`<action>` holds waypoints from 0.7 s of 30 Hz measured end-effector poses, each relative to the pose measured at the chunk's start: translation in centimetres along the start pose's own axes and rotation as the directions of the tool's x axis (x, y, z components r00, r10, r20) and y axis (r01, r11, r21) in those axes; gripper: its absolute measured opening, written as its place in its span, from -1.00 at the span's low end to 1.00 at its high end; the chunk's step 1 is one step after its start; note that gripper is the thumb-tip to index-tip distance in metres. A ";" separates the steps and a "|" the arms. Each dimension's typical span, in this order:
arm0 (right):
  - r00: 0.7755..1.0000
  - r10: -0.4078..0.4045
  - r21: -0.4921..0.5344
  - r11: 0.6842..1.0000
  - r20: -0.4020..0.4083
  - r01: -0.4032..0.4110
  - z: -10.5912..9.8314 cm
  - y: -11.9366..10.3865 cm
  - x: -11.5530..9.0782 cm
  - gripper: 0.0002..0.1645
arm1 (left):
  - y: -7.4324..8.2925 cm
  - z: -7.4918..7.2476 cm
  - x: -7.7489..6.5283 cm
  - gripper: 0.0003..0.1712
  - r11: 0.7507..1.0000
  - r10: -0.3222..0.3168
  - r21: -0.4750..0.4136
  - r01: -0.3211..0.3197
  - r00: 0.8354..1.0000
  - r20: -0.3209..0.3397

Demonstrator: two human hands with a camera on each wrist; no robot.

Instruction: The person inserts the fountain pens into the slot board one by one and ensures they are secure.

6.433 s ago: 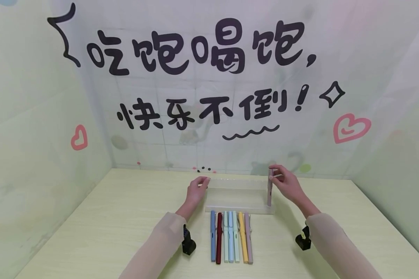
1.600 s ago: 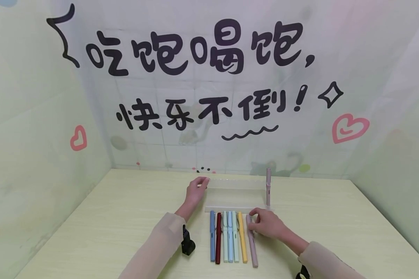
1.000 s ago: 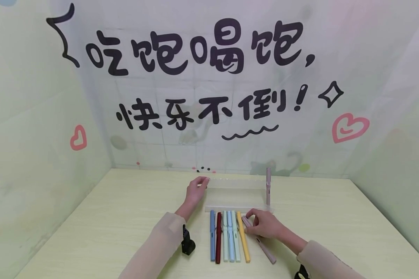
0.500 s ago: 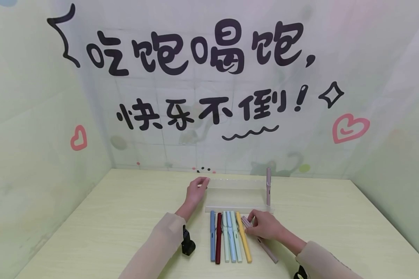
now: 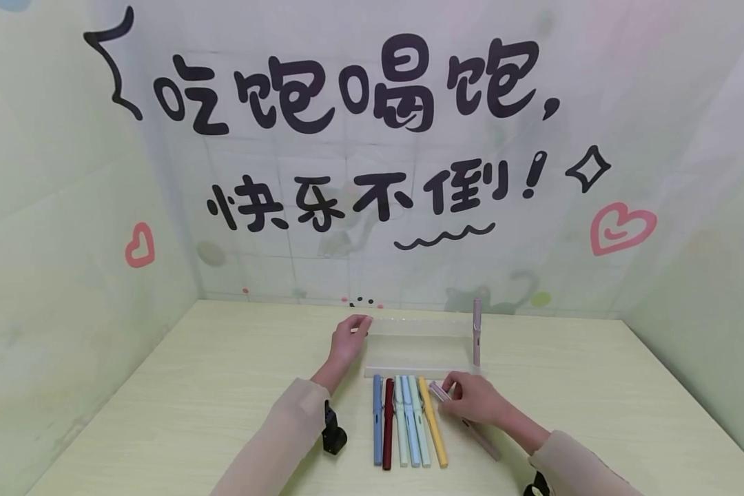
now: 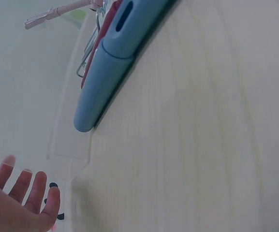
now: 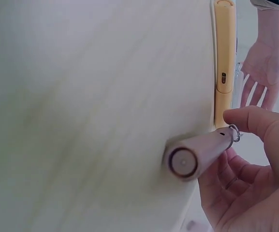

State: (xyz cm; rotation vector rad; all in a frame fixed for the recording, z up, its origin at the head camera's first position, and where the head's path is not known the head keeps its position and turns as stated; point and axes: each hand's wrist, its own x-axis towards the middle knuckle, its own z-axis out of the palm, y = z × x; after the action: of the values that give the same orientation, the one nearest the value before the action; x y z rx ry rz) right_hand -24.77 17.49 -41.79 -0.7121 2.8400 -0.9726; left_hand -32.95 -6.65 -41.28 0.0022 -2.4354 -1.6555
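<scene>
My right hand pinches a mauve pen between thumb and fingers near its clip. In the right wrist view the pen's round end points toward the camera, close over the tabletop. My left hand holds the left upper corner of a clear pen rack, thumb and index finger at the edge. Another mauve pen stands upright at the rack's right end. Before the rack lie a blue pen, a dark red pen, several pale green and light blue pens and a yellow pen.
The light wooden tabletop is enclosed by a printed back sheet and side sheets. A small black camera sits at the left wrist. The upright pen rises above the rack's upper rail.
Both mauve pens were at the right: one was put upright in the rack, then my right hand took the other and swung its lower end rightward. The yellow pen shifted slightly. My left hand stayed.
</scene>
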 end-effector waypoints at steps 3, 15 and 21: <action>1.000 0.006 0.011 1.000 -0.012 -0.006 -0.2 0.0 0.0 -0.80 | 0.0 0.0 0.0 -0.65 1.000 -0.001 -0.003 0.001 1.000 0.000; 0.997 0.041 0.120 0.992 -0.072 -0.032 -1.5 -0.1 0.2 -0.80 | -0.1 0.0 0.2 -0.67 1.000 -0.002 -0.001 0.002 1.000 -0.006; 0.994 0.012 0.144 0.990 -0.106 0.003 -2.0 -0.1 0.3 -0.72 | -0.1 0.0 0.2 -0.67 1.000 -0.011 -0.003 0.011 1.000 -0.004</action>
State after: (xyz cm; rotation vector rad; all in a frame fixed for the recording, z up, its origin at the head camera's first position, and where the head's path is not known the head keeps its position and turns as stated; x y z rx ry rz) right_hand -25.38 18.42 -40.05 -0.6574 2.8212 -1.2359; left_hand -33.12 -6.70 -41.40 0.0183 -2.4341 -1.6622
